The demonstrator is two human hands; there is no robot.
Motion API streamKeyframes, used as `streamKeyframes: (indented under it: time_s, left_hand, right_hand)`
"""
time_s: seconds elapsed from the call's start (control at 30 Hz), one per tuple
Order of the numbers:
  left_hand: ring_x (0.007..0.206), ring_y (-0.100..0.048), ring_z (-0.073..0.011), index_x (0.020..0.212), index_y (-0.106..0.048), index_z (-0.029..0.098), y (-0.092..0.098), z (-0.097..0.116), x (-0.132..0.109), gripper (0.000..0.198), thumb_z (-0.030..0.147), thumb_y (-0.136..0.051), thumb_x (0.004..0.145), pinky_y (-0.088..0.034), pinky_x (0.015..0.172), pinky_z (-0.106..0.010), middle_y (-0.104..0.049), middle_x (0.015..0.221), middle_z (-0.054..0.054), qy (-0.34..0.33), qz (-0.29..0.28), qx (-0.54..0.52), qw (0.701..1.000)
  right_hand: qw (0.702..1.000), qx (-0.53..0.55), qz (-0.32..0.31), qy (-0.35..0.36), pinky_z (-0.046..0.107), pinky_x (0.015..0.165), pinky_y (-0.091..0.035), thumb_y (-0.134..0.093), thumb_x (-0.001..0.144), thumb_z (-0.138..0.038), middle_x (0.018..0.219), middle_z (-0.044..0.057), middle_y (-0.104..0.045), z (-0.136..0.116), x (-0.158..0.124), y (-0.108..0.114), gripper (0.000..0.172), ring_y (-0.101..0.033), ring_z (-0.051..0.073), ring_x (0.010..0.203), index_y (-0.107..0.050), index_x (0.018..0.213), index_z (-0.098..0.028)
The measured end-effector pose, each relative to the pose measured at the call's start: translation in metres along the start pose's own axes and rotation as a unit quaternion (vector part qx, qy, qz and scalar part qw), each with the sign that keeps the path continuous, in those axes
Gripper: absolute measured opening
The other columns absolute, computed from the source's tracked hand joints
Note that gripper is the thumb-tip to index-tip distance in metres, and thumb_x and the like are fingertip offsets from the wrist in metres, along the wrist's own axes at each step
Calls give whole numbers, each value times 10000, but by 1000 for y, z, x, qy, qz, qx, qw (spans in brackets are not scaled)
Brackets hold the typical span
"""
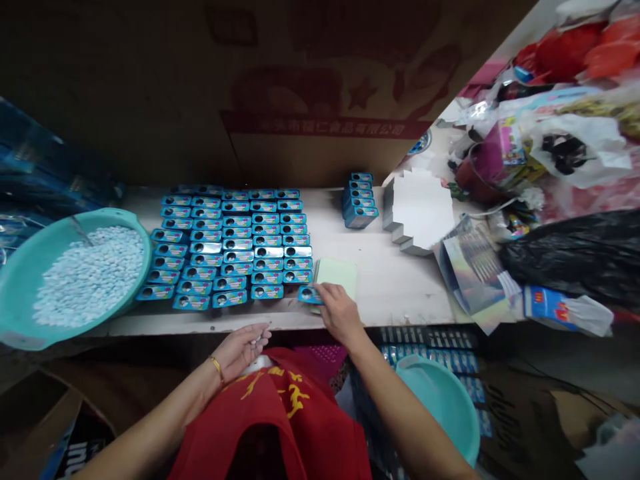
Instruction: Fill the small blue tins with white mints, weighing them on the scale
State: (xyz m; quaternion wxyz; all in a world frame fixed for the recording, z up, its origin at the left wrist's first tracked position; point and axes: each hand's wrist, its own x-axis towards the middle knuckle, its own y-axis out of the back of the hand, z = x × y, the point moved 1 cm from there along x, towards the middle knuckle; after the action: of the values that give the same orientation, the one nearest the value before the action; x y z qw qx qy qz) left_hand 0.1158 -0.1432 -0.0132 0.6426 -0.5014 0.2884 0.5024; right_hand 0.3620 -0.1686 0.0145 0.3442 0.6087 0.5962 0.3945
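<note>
Near the table's front edge my left hand (245, 350) is half curled with the palm turned up, and a few small white pieces (257, 340) show in its fingers. A gold bracelet is on that wrist. My right hand (339, 310) grips the right end of a small blue box (307, 294) with a dark round window; its fingers cover that end. Under the hand lies a pale green sheet or pad (340, 270). Rows of like blue boxes (237, 242) stand to the left. Farther left, a teal basin (143, 230) holds many pale pellets (93, 277) and a thin handle.
A large brown carton (300, 157) walls off the back. Several blue boxes (361, 200) and stacked white card cutouts (423, 207) stand at the table's (395, 293) back right. Bags and a tissue pack (550, 307) crowd the right. A second teal basin (445, 400) sits below the table.
</note>
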Motion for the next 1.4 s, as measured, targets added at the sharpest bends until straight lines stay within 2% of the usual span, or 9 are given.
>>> streamKeyframes:
  time_s: [0.27, 0.37, 0.5, 0.6, 0.73, 0.9, 1.03, 1.17, 1.4]
  left_hand:
    - [609, -589, -88, 932, -569, 88, 2, 4, 5, 238, 63, -556, 696, -483, 552, -164, -629, 775, -88, -1, 2, -4, 1000]
    - [618, -591, -89, 930, -569, 92, 3, 7, 7, 234, 61, -550, 698, -487, 571, -172, -630, 798, -92, -3, 12, -8, 1000]
    - [627, -594, -93, 934, -566, 91, 7, 7, 7, 238, 61, -548, 698, -489, 588, -179, -629, 821, -98, -9, 36, -21, 999]
    - [644, -597, -100, 941, -566, 96, 11, 3, 3, 252, 67, -560, 691, -492, 608, -188, -628, 841, -99, -14, 60, -36, 997]
    - [651, -598, -106, 920, -577, 96, 15, -1, -2, 232, 67, -559, 691, -491, 597, -188, -627, 824, -94, -21, 83, -53, 995]
    - [622, -593, -102, 893, -586, 94, 10, 1, -4, 215, 72, -572, 680, -486, 569, -184, -627, 800, -87, -22, 55, -53, 997]
    - [606, -591, -101, 885, -590, 96, -1, 4, -4, 198, 93, -569, 688, -482, 552, -183, -630, 772, -86, -4, 21, -38, 999]
    - [617, -596, -111, 887, -589, 88, -19, 9, -6, 189, 104, -552, 701, -481, 564, -195, -631, 774, -96, -1, -29, -21, 999]
    - [655, -604, -121, 907, -580, 72, -20, 16, -12, 206, 66, -512, 712, -485, 598, -200, -631, 812, -115, -1, -49, -21, 999]
  right_hand:
    - [996, -39, 23, 79, 356, 825, -403, -433, 794, -170, 1098, 82, -490, -11, 25, -51, 396, -394, 223, 1027, -417, 1189, -192]
    - [995, -26, 73, 58, 358, 855, -377, -468, 791, -260, 1106, 77, -474, 21, 40, -29, 402, -395, 210, 1027, -416, 1188, -221]
    - [968, -86, 199, -126, 360, 840, -356, -426, 805, -261, 1092, 94, -458, 99, 92, 25, 320, -382, 215, 1017, -485, 1114, -201]
    - [948, -183, 152, -212, 380, 800, -339, -464, 777, -232, 1160, 77, -422, 149, 130, 43, 285, -356, 248, 1028, -534, 1053, -248]
    - [943, -268, 80, -178, 403, 828, -283, -423, 792, -178, 1243, 38, -368, 173, 145, 38, 252, -291, 253, 1102, -568, 974, -273]
    - [949, -284, 22, -132, 411, 847, -270, -344, 826, -158, 1128, 69, -469, 151, 106, 47, 269, -388, 221, 1016, -547, 986, -234]
    - [968, -249, -24, -28, 282, 730, -365, -375, 827, -220, 1126, 63, -459, 100, 53, 58, 245, -420, 197, 945, -525, 1019, -243]
    - [974, -217, -52, 37, 279, 711, -390, -441, 795, -176, 1116, 52, -476, 53, 21, 39, 227, -439, 191, 907, -545, 978, -259]
    - [992, -39, 117, -37, 395, 851, -371, -461, 801, -251, 1125, 74, -493, 40, -8, 14, 286, -436, 208, 1016, -507, 1083, -240]
